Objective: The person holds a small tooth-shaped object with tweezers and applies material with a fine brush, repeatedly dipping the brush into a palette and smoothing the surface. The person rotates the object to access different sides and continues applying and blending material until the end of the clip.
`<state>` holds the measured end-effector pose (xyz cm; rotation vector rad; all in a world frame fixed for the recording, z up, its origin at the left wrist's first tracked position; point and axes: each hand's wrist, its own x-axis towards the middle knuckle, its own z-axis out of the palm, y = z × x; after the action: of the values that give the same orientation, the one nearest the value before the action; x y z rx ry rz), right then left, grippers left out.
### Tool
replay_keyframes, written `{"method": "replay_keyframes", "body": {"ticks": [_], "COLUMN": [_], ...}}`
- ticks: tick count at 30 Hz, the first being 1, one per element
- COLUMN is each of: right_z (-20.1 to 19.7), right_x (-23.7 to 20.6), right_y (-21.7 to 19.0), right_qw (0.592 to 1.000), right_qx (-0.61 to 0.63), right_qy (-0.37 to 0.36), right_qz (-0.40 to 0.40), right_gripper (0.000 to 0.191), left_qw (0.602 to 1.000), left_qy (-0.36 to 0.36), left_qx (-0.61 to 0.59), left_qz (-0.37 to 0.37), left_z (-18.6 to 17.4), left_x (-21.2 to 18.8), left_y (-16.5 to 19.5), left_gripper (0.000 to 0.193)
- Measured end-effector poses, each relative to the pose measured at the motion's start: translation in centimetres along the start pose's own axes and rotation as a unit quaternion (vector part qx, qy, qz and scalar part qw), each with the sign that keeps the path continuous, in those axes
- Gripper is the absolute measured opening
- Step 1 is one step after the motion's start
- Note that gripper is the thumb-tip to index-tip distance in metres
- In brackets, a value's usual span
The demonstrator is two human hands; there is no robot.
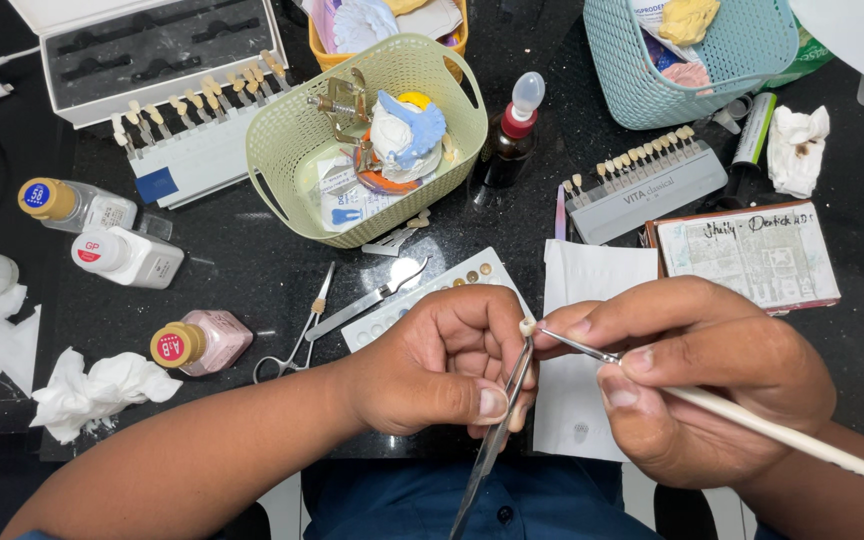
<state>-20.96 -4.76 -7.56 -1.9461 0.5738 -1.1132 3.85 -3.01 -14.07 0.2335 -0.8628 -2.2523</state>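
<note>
The black speckled stone worktop (252, 260) carries everything, and the pale green perforated plastic basket (367, 140) near its middle serves as the landmark. Up and to the left of that basket lies an open white case with a dark foam lining (152, 50), with a white holder of tooth-shade tabs (187, 135) just below it; well to the basket's right stands a teal perforated plastic basket (692, 60), and below that a grey shade guide with a row of tooth tabs (642, 180). Below and to the right of the green basket, a white paper sheet (592, 290) lies under the hands. The left hand (442, 365), below the basket, is curled nearly closed around long steel tweezers (497, 430), whose tips clamp a small cream tooth-shaped crown (527, 327). The right hand (702, 370), farther right, is pinched closed around a thin white-handled brush with a metal ferrule (752, 415), its tip touching the crown. Left of the hands and below the basket lie small steel scissors (297, 345), and farther left a pink bottle with a gold cap (202, 342).
</note>
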Motion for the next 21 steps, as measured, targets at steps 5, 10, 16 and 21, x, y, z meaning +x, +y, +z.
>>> {"method": "replay_keyframes", "body": {"ticks": [5,10,16,21], "right_z": [-0.04,0.0,-0.01,0.08], "right_x": [-0.08,-0.15,-0.17,-0.04], "right_y": [-0.07,0.07,0.05,-0.04], "right_qw": [1.0,0.999,0.999,0.999], "right_qx": [0.028,0.035,0.034,0.025], "right_qy": [-0.002,-0.001,0.005,-0.005], "right_qz": [-0.006,-0.011,-0.015,-0.032], "right_gripper": [0.024,0.024,0.024,0.025], "left_qw": [1.0,1.0,1.0,1.0], "left_qy": [0.001,-0.005,-0.002,0.002], "left_qx": [-0.015,-0.014,-0.002,-0.013], "left_qz": [-0.007,-0.004,-0.003,0.001], "left_z": [-0.02,0.02,0.07,0.15], "left_x": [0.08,0.09,-0.02,0.11], "left_y": [-0.04,-0.05,0.0,-0.12], "left_gripper": [0.018,0.018,0.019,0.02]}}
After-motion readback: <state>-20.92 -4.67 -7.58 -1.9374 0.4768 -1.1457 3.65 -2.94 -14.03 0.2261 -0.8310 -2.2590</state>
